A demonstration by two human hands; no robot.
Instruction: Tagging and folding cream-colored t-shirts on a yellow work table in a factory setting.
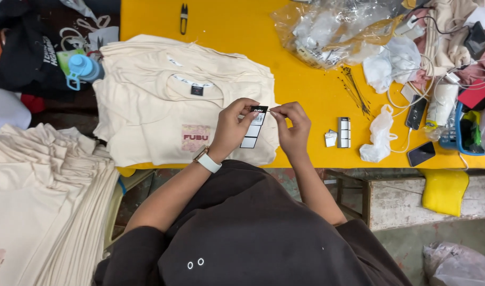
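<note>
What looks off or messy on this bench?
A yellow cloth hangs off the yellow table's front edge. Thin black tag pins lie scattered loose. The stack of cream T-shirts and the hang tag held in both hands look fine.

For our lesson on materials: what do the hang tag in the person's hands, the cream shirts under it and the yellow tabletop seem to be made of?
Hang tag: stiff card, probably matt-coated; it stays flat between the left hand and right hand.
Cream shirts: soft knit fabric, likely cotton; it folds and creases.
Yellow tabletop: smooth, slightly glossy sheet, perhaps laminate or painted board; unclear which.
</note>
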